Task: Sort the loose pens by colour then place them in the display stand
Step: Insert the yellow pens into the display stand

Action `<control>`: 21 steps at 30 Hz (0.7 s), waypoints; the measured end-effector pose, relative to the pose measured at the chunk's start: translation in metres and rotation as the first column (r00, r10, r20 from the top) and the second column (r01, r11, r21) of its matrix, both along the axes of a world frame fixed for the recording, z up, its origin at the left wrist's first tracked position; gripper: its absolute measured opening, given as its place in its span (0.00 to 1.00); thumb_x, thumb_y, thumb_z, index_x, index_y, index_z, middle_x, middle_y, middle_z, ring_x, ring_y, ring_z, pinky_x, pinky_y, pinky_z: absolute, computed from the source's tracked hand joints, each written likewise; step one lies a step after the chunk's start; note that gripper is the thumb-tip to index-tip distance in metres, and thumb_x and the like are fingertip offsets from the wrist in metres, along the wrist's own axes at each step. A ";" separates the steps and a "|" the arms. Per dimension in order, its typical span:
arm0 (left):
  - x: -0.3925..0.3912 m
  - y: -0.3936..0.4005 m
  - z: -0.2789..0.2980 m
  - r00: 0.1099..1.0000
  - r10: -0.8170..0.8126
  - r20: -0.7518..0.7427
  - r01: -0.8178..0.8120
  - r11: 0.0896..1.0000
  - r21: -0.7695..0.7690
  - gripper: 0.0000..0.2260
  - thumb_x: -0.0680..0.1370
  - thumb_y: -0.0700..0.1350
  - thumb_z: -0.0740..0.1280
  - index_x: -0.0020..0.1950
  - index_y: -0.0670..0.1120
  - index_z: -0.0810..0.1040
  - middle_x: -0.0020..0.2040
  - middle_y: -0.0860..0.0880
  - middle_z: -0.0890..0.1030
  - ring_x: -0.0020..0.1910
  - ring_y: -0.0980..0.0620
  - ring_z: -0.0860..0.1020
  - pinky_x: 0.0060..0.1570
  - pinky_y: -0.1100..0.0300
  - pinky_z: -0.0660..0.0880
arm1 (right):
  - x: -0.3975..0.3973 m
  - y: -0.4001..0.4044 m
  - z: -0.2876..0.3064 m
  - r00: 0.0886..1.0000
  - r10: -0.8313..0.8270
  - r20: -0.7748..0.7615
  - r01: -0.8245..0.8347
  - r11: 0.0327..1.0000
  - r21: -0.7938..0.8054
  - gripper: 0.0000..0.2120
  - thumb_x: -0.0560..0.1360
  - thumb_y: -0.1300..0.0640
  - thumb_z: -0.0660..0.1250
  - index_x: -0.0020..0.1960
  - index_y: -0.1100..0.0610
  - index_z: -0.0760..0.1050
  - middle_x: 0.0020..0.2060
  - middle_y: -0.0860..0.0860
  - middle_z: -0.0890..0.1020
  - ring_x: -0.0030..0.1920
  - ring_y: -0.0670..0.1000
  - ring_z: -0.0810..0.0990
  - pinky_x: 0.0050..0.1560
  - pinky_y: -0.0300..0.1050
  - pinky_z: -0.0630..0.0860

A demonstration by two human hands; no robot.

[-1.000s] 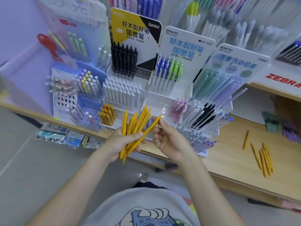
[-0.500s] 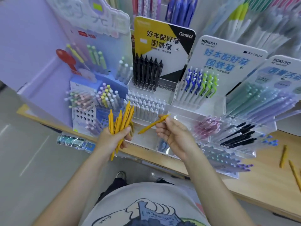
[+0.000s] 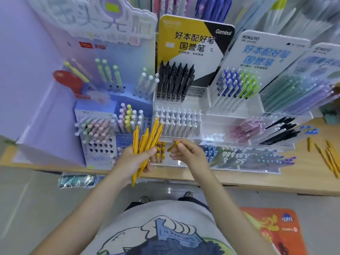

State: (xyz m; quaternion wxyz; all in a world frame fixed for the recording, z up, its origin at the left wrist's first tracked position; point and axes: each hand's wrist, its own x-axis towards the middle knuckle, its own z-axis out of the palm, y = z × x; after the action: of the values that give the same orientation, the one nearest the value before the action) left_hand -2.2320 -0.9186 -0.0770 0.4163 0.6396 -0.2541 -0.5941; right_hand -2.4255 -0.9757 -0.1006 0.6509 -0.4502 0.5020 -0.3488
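Right hand (image 3: 185, 153), pinching one yellow pen (image 3: 173, 145), has moved down toward the yellow slot (image 3: 159, 150), while left hand (image 3: 137, 159) grips the bundle (image 3: 147, 142).

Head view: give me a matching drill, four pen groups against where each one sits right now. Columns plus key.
Column 1
1. bunch of yellow pens
2. single yellow pen
3. loose yellow pens
4. black pens

Column 2
A. lying on the wooden shelf, far right
B. standing upright in the clear stand below the Gambol card
C. gripped in the left hand
D. pinched in the fingertips of the right hand

Pairs: 1-C, 2-D, 3-A, 4-B
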 end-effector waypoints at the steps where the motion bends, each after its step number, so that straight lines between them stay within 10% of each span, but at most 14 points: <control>1: 0.002 0.000 0.000 1.000 -0.016 -0.004 0.016 1.000 -0.001 0.06 0.78 0.44 0.71 0.49 0.41 0.81 0.35 0.44 0.83 0.28 0.48 0.78 0.39 0.49 0.77 | 0.002 0.000 -0.003 1.000 -0.012 -0.001 0.012 1.000 0.000 0.09 0.82 0.62 0.62 0.59 0.62 0.79 0.44 0.65 0.83 0.43 0.58 0.84 0.48 0.50 0.82; 21: 0.012 0.017 -0.002 0.993 -0.117 -0.028 0.116 0.993 -0.037 0.09 0.79 0.45 0.70 0.42 0.42 0.82 0.37 0.45 0.83 0.31 0.49 0.78 0.36 0.55 0.76 | 0.026 -0.010 -0.023 0.970 -0.081 -0.229 0.105 0.990 0.098 0.06 0.79 0.64 0.66 0.49 0.60 0.82 0.34 0.52 0.83 0.29 0.48 0.79 0.37 0.43 0.78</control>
State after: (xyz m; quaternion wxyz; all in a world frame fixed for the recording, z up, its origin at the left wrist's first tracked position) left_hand -2.2203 -0.9020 -0.0787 0.3959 0.6074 -0.2949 -0.6224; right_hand -2.3993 -0.9852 -0.1235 0.5965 -0.4264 0.6112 -0.2980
